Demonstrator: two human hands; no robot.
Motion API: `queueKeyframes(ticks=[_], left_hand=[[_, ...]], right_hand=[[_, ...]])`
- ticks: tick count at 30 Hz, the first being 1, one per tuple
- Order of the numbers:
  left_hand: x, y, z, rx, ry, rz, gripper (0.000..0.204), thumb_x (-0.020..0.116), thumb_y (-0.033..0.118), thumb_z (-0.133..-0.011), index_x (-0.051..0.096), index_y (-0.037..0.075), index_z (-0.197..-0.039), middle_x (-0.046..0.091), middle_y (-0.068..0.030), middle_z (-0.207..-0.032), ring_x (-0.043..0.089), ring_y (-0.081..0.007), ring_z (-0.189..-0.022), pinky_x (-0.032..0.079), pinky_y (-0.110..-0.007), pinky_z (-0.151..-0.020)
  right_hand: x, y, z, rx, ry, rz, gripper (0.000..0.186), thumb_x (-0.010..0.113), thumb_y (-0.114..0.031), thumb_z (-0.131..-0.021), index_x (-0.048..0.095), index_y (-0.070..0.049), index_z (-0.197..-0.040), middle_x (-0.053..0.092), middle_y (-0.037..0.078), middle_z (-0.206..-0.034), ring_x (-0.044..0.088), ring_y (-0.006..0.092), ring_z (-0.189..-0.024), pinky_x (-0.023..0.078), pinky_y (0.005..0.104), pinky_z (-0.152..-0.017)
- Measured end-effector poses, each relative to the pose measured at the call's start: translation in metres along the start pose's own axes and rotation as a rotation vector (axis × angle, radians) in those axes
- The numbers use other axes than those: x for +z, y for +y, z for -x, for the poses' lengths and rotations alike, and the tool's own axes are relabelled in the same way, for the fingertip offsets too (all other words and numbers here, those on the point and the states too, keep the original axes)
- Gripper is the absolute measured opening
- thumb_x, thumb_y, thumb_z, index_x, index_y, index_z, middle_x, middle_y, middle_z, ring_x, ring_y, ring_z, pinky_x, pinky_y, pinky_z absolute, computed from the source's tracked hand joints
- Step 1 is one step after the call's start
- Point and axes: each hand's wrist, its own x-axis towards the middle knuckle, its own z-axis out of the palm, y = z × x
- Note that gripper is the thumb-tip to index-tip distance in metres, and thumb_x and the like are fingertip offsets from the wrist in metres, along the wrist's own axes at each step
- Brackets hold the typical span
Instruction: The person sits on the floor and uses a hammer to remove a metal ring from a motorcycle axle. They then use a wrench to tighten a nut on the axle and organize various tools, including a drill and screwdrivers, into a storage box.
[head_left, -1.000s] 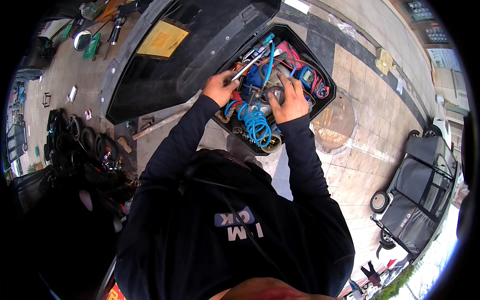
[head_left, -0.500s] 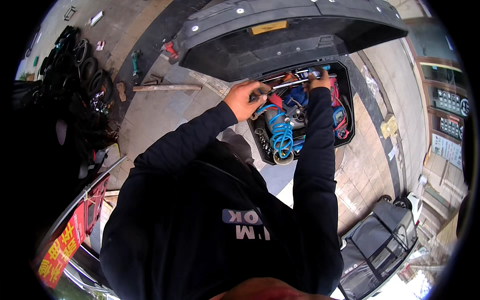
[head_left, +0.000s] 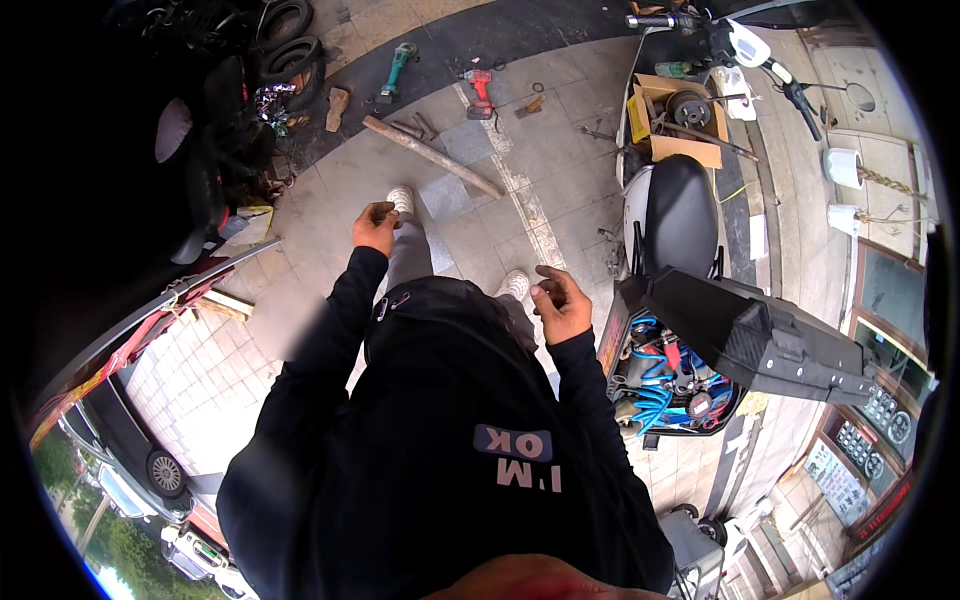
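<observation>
My left hand (head_left: 375, 228) hangs in front of me, close to my left shoe (head_left: 401, 198). Its fingers curl inward with dark patches at the tips; whether a small thing sits in them is hidden. To the right, my right hand (head_left: 562, 305) is held above the paving near my other shoe (head_left: 514, 284), fingers apart and nothing seen in them. Beyond it on the right is a black top box (head_left: 700, 425) with its lid (head_left: 770, 345) raised. Inside lie a coiled blue air hose (head_left: 652, 398) and mixed tools.
A motor scooter (head_left: 684, 215) carries a cardboard box (head_left: 690, 145) of metal parts. On the paving lie a wooden pole (head_left: 432, 157), a green power tool (head_left: 397, 72), a red cordless power tool (head_left: 481, 95) and a stone-like lump (head_left: 338, 108). Old tyres (head_left: 290, 60) are piled at the far left.
I have turned left, away from the top box, which now stands at my right. Both hands have come out from over it; the long shiny tool seen between them no longer shows.
</observation>
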Motion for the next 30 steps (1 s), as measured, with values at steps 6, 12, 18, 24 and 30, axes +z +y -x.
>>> queueKeyframes(ticks=[6, 12, 18, 24, 30], left_hand=[[-0.062, -0.015, -0.196, 0.034, 0.114, 0.014, 0.025, 0.068, 0.008, -0.091, 0.062, -0.003, -0.114, 0.068, -0.0107, -0.097, 0.070, -0.0204, -0.080, 0.058, -0.035, -0.070], [-0.047, -0.106, -0.402, -0.094, 0.250, -0.378, 0.043, 0.078, 0.028, -0.084, 0.065, 0.000, -0.114, 0.072, -0.0137, -0.104, 0.071, -0.0237, -0.091, 0.057, -0.037, -0.079], [0.019, -0.210, -0.485, -0.244, 0.124, -0.587, 0.063, 0.081, 0.042, -0.077, 0.063, -0.002, -0.119, 0.070, -0.0198, -0.114, 0.068, -0.0339, -0.104, 0.052, -0.042, -0.093], [0.087, -0.349, -0.605, -0.457, 0.187, -0.506, 0.077, 0.084, 0.041, -0.075, 0.054, -0.003, -0.130, 0.062, -0.0223, -0.129, 0.062, -0.0351, -0.117, 0.050, -0.041, -0.097], [0.157, -0.448, -0.686, -0.699, 0.433, -0.606, 0.108, 0.086, 0.044, -0.070, 0.028, -0.009, -0.144, 0.045, -0.0357, -0.137, 0.048, -0.0463, -0.129, 0.043, -0.046, -0.107]], right_hand=[[0.156, -0.021, -0.202, -0.156, 0.061, 0.087, 0.026, 0.067, -0.003, -0.090, 0.066, -0.003, -0.116, 0.061, 0.003, -0.074, 0.052, 0.0076, -0.063, 0.046, 0.0244, -0.062], [0.235, 0.099, -0.484, -0.333, -0.045, 0.841, 0.029, 0.065, -0.019, -0.088, 0.065, -0.013, -0.116, 0.069, 0.015, -0.111, 0.067, 0.0350, -0.096, 0.054, 0.0445, -0.084], [0.218, 0.217, -0.684, 0.348, 0.388, -0.053, 0.023, 0.065, -0.010, -0.087, 0.066, 0.002, -0.107, 0.066, 0.011, -0.077, 0.061, 0.0157, -0.053, 0.049, 0.0289, -0.046], [0.226, 0.371, -0.825, 0.164, 0.076, 0.846, 0.031, 0.070, -0.022, -0.081, 0.068, 0.000, -0.102, 0.073, 0.016, -0.091, 0.072, 0.0297, -0.081, 0.056, 0.0405, -0.072], [0.199, 0.451, -0.897, 0.197, -0.150, 1.719, 0.040, 0.068, -0.027, -0.084, 0.061, -0.006, -0.117, 0.071, 0.021, -0.110, 0.068, 0.0355, -0.104, 0.052, 0.0476, -0.091]])
